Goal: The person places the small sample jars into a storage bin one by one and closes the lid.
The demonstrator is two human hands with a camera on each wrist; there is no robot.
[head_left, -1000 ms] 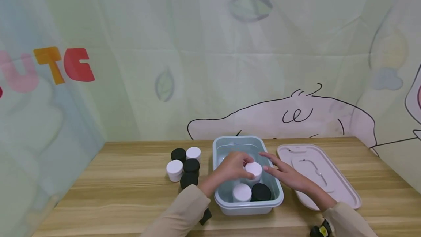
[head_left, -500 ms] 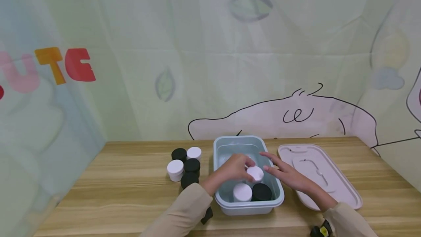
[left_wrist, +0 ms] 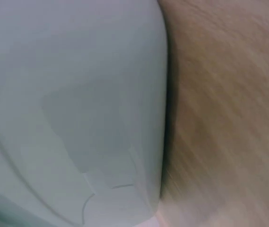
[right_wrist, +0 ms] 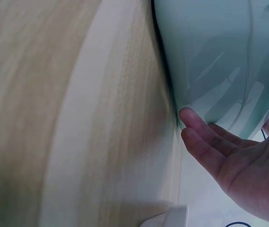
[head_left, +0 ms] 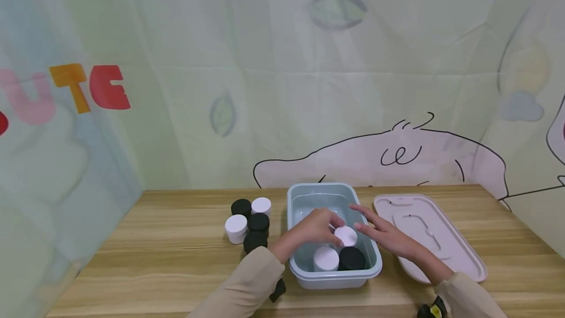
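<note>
My left hand [head_left: 317, 225] reaches into a light blue plastic bin [head_left: 334, 275], pinching a white-lidded jar [head_left: 346, 236] between thumb and fingers. Near the bin's front wall, a second white jar [head_left: 326, 258] and a black-lidded jar [head_left: 352, 258] stand side by side, just in front of the held one. My right hand [head_left: 388, 235] is at the bin's right side, fingers extended. From the right wrist, the right hand's fingertips [right_wrist: 187, 115] lie along the bin's outer wall [right_wrist: 205, 56]. The left wrist view is filled by the bin's outside wall [left_wrist: 101, 118]; that hand is out of its frame.
Left of the bin, several black and white jars cluster on the wooden table [head_left: 176, 254], among them a white jar [head_left: 236, 228] and a black jar [head_left: 258, 222]. A pale pink lid [head_left: 419, 229] lies to the right. A printed curtain [head_left: 273, 87] hangs behind.
The left hand has lowered the white jar slightly and shifted it right, closer to the black jar in the bin. The right hand stays at the bin's side.
</note>
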